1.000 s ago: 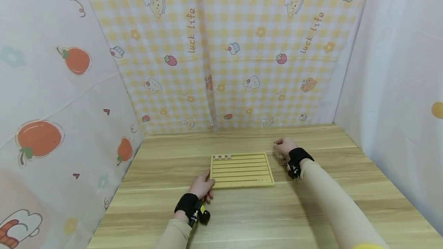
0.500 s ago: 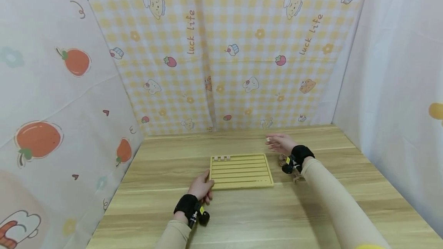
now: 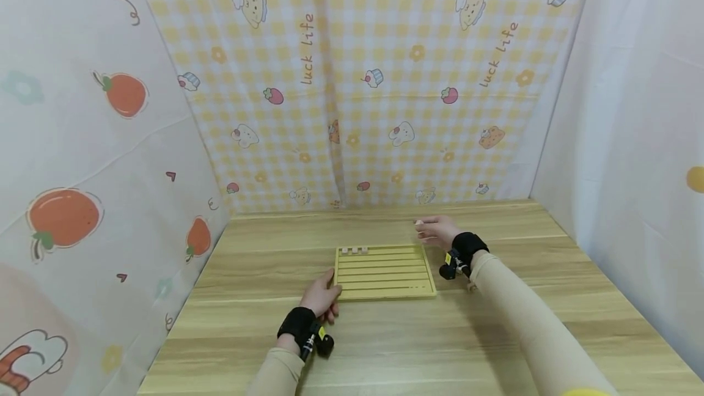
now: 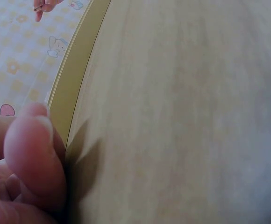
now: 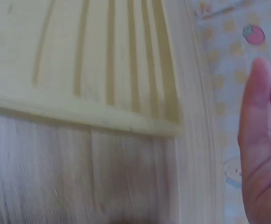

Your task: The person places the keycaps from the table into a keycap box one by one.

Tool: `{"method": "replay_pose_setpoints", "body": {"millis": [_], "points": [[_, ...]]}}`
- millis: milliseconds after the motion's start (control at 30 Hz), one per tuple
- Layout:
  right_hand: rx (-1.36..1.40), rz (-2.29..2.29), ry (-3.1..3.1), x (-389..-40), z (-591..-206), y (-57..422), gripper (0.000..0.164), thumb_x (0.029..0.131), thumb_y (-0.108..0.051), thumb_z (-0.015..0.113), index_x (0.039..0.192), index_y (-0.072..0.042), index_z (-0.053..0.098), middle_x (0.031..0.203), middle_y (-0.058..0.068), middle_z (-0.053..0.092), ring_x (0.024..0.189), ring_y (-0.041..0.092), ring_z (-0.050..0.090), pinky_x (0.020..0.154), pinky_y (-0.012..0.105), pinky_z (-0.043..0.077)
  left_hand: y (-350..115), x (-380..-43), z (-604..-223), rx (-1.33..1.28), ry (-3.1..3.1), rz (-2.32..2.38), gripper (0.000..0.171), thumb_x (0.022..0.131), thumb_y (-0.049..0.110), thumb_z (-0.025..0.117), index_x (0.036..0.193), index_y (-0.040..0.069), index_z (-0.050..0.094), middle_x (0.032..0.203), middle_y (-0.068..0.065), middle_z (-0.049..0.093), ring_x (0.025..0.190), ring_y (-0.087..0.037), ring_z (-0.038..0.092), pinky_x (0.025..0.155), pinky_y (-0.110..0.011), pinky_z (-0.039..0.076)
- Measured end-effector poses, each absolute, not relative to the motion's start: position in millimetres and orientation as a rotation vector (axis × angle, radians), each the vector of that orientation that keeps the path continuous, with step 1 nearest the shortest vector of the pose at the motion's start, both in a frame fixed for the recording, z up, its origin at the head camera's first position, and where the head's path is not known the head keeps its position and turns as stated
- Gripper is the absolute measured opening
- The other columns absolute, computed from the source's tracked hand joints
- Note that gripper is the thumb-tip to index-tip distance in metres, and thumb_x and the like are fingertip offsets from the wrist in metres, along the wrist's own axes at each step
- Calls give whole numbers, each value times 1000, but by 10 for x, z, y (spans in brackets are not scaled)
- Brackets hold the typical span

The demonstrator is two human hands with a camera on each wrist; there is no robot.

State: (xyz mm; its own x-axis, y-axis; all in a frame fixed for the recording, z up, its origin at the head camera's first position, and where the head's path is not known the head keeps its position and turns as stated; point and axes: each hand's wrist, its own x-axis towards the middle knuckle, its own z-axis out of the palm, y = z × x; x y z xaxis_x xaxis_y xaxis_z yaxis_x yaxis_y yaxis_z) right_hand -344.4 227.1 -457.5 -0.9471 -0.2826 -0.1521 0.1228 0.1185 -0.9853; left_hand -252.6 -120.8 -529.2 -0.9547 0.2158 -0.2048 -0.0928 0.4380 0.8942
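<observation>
A yellow grooved board [image 3: 385, 296] lies on the wooden table, with a short row of small pale cubes [image 3: 354, 250] at the left end of its farthest groove. My left hand [image 3: 320, 298] holds the board's near left corner; in the left wrist view the thumb [image 4: 35, 156] is against its edge. Beyond the far right corner, my right hand [image 3: 441, 232] pinches one small pale cube [image 3: 420, 222] at its fingertips, above the table. In the right wrist view the board's side rim [image 5: 126, 122] shows, and the right thumb [image 5: 259, 135] is apart from it; the cube is hidden there.
Small brown pieces [image 3: 471, 286] lie right of the board, mostly covered by my right wrist and forearm. A yellow checked cloth [image 3: 379, 157] hangs behind the table [image 3: 385, 347], and white printed cloths [image 3: 616, 139] bound both sides.
My right hand has come up from the table by the brown pieces and shifted left with a cube in its fingertips. The left hand and board have stayed put.
</observation>
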Motion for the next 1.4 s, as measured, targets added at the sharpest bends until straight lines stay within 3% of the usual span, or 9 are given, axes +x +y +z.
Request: {"method": "replay_pose_setpoints", "body": {"millis": [133,200,333,600,800,1033,1167,1400], "points": [[-265,-1725,2379,-3499,-4691,2125,44,98,-10,56,135,13,47,120,30,55,95,35,62,81,42,54,-1221,-2526,-5281,96,2407,1525,66,100,24,50,155,6,18,52,-6,59,36,-12,51,33,-21,35],[-368,-1538,2594,-3542,-4762,2046,40,97,-8,58,131,12,53,105,24,60,85,34,61,69,37,53,-1220,-2529,-5275,96,2405,1532,66,100,23,50,155,5,18,52,-6,59,36,-12,52,33,-21,35],[-579,-1217,2866,-3607,-4874,1872,33,94,-6,60,124,8,61,90,11,61,75,24,55,63,32,43,-1212,-2544,-5288,112,2404,1543,65,100,22,50,155,5,19,52,-6,59,36,-12,52,32,-21,35],[-779,-876,2950,-3605,-4953,1466,15,89,0,60,98,-2,72,89,6,67,82,21,61,75,35,50,-1211,-2542,-5315,93,2417,1524,65,100,23,50,155,6,19,53,-6,59,35,-11,51,32,-22,36],[-686,-905,2936,-3604,-4960,1328,25,87,2,59,109,0,70,96,11,64,85,24,58,73,38,47,-1227,-2565,-5330,94,2409,1526,66,99,24,51,155,7,19,53,-7,61,36,-13,52,32,-23,37],[-828,-817,2918,-3658,-5009,1103,35,86,-16,74,119,-3,68,110,14,64,101,30,59,83,42,49,-1219,-2580,-5354,78,2397,1549,66,99,24,51,155,7,20,53,-8,60,35,-14,52,31,-24,37],[-856,-693,2947,-3658,-5042,946,31,85,-18,76,112,-5,71,105,10,65,97,26,61,82,38,50,-1195,-2554,-5341,81,2407,1541,65,100,23,51,155,7,21,52,-6,60,35,-12,52,32,-23,36],[-772,-667,2988,-3677,-5011,897,7,85,-4,70,91,-6,73,88,5,64,80,21,60,74,37,50,-1213,-2533,-5297,87,2401,1559,65,100,23,50,155,6,19,51,-5,59,35,-11,51,31,-22,35]]}}
